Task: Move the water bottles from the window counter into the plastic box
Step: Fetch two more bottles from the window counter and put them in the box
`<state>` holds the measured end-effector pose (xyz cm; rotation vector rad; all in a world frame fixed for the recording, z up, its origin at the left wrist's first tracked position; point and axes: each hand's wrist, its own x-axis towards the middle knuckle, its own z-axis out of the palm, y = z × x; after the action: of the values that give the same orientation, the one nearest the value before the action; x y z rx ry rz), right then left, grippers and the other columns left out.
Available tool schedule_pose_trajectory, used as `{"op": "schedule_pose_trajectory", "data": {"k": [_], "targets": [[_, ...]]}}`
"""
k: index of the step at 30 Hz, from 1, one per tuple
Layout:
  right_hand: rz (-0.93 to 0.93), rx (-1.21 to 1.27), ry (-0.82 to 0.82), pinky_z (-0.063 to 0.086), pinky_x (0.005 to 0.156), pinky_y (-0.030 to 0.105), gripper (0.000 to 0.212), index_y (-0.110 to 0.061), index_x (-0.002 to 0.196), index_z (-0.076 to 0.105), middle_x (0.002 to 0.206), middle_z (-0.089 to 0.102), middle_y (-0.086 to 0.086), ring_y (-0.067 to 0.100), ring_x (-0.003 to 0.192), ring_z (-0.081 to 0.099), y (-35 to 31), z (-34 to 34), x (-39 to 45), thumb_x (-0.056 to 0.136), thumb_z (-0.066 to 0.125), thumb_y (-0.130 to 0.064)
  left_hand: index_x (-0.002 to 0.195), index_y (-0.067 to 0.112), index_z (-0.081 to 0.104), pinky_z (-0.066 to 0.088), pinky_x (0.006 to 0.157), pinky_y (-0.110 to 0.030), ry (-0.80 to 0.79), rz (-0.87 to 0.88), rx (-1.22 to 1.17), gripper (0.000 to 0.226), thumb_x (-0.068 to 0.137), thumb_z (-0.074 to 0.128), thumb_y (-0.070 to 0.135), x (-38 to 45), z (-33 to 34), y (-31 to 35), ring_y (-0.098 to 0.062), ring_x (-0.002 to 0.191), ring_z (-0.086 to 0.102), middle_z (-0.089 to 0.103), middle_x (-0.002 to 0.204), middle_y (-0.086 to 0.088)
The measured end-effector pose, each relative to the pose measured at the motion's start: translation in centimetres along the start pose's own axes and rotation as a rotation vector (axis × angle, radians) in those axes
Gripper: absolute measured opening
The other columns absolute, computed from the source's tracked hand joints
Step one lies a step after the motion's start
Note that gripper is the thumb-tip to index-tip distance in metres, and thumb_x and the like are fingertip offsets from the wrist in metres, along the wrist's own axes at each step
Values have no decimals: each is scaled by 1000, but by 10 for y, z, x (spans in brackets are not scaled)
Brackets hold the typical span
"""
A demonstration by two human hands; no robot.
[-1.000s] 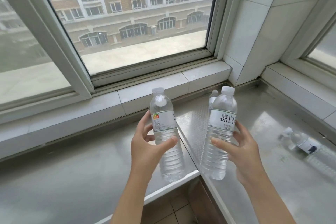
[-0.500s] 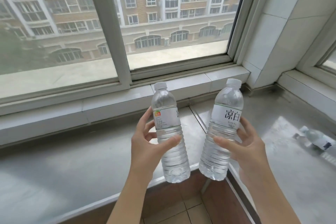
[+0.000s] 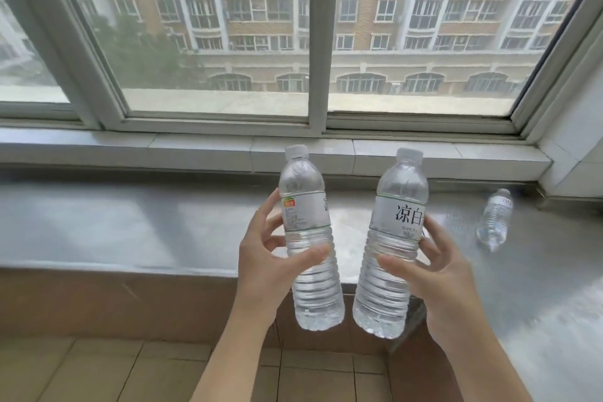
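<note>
My left hand (image 3: 266,266) grips a clear water bottle (image 3: 310,206) with a white label, held upright in the air in front of the counter edge. My right hand (image 3: 437,281) grips a second clear water bottle (image 3: 396,202) with a white label and black characters, also upright, just right of the first. A third bottle (image 3: 494,220) lies on its side on the steel window counter (image 3: 130,225) at the far right. The plastic box is not in view.
A large window (image 3: 261,42) with white frames runs behind the counter, above a white tiled sill (image 3: 195,148). A tiled wall corner (image 3: 574,147) closes the right end. Brown floor tiles (image 3: 98,369) lie below the counter front.
The view has swung left along the counter. Both hands keep their bottles upright and have drawn back past the counter edge. The lying bottle now appears further away at the right.
</note>
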<state>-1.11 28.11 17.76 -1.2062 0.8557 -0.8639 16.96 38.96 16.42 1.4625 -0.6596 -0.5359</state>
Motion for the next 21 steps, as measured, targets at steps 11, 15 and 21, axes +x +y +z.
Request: {"op": "schedule_pose_trajectory", "data": {"k": [11,15,21], "targets": [[134,-48,-351,55,67,36,105,-29,136,50,110,71,0,19,86,73,25,60,-56,42,90,-2,130,46,54,57,81,-33,348,-54,28,98,48,99,17,-104,-93,-4,-9,92,70,72,109,17],[141,-47,-497,54,69,37,87,-40,119,55,99,75,-8,16,88,73,32,110,-69,45,83,-4,129,49,54,58,80,-34,484,-54,20,99,39,93,35,-126,-136,-1,-12,95,70,72,112,15],[153,-99,-685,55,79,47,94,-34,129,55,105,74,0,20,91,72,53,192,-96,45,87,-8,130,49,54,54,78,-29,666,-62,29,98,42,93,30,-160,-213,0,-11,93,69,73,111,15]]}}
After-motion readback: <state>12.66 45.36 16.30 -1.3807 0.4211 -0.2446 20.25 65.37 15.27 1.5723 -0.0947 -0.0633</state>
